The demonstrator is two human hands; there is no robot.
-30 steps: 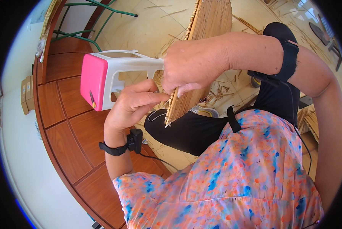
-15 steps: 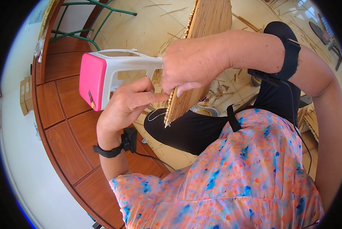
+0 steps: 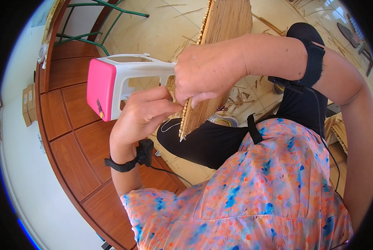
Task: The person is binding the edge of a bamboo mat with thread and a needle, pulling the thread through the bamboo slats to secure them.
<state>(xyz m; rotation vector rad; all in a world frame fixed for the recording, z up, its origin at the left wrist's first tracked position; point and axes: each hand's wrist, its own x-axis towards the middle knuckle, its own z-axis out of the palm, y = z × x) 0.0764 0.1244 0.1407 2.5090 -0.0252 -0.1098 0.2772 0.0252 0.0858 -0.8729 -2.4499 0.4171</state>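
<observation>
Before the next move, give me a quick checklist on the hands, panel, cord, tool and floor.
1. Right hand gripping the stick panel: ok.
2. Left hand at the panel's beaded-looking edge, beside the right: ok.
3. Anything thin pinched in the left fingertips: cannot tell, too small to see.
4. Thin pale cord free of snags: cannot tell; it loops over the dark trouser leg.
5. Small tool resting on the pink stool seat: ok.
6. Floor free of loose sticks: not ok, many scattered.

Scattered sticks (image 3: 241,100) on tiled floor (image 3: 153,29)
</observation>
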